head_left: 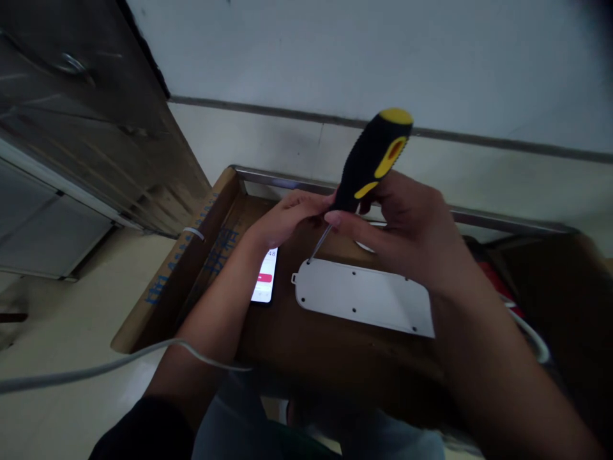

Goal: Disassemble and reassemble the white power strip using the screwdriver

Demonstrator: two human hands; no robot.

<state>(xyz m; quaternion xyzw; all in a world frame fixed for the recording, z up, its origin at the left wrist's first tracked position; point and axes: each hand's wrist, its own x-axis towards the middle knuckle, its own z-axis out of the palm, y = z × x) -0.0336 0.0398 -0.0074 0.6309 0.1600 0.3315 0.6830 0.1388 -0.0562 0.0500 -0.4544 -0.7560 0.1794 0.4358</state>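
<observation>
A white power strip (364, 297) lies face down on a small wooden table (306, 348), its back panel with several screw holes upward. My right hand (412, 223) is closed round the lower part of a black and yellow screwdriver (373, 160), whose thin shaft slants down to a screw hole near the strip's left end. My left hand (287, 217) reaches in from the left, its fingers pinched at the base of the screwdriver's handle just above the shaft.
A lit phone (265, 276) lies on the table left of the strip, partly under my left forearm. A grey cable (110, 365) runs across my left arm. A metal cabinet (71, 115) stands at the left, a white wall (335, 57) behind the table's metal rail.
</observation>
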